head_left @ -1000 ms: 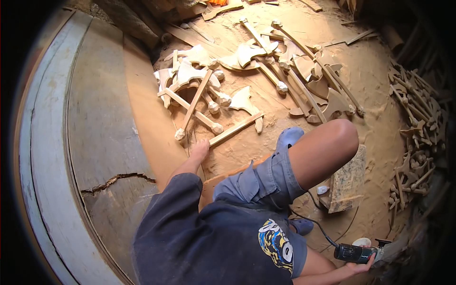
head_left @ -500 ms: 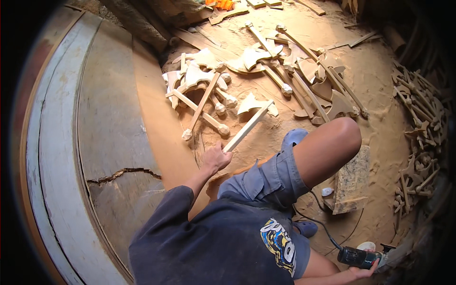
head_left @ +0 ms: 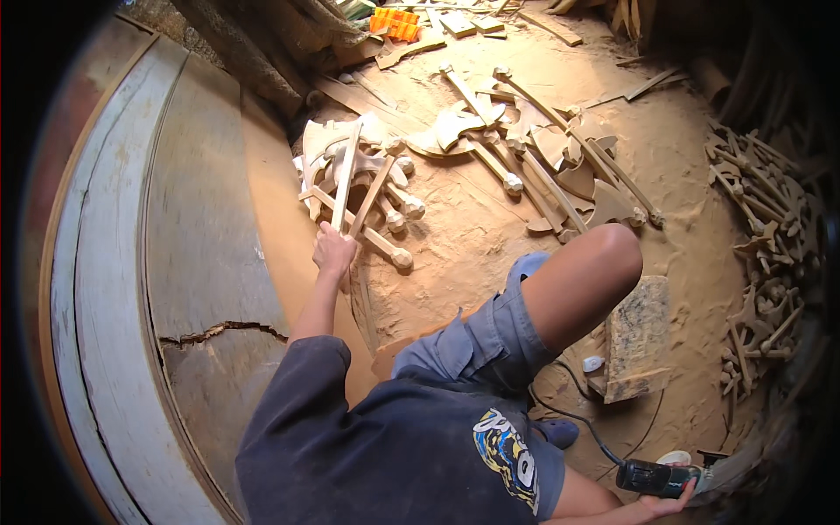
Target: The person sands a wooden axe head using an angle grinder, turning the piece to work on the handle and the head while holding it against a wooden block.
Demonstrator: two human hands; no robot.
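Observation:
My left hand [head_left: 335, 251] is closed round the lower handle of a pale wooden axe [head_left: 346, 179]. The axe points away from me, over a pile of similar wooden axes [head_left: 398, 201] with knobbed handle ends; its head blends into the pile, so I cannot tell whether it touches. Low at the right, my right hand [head_left: 669, 504] grips a dark angle grinder [head_left: 649, 477]. The grinder's working end lies toward the dim right rim, and its black cord [head_left: 588, 429] runs back past my leg.
A second heap of wooden axes [head_left: 560, 166] lies ahead on the sawdust-covered floor. More carved pieces [head_left: 766, 210] are piled along the right. A worn wooden block [head_left: 639, 337] stands beside my bent knee. Large boards [head_left: 206, 210] line the left; an orange object [head_left: 395, 24] lies far ahead.
My left hand has swung left and forward, carrying the axe from the open floor to the left pile. My right hand and the grinder have hardly moved.

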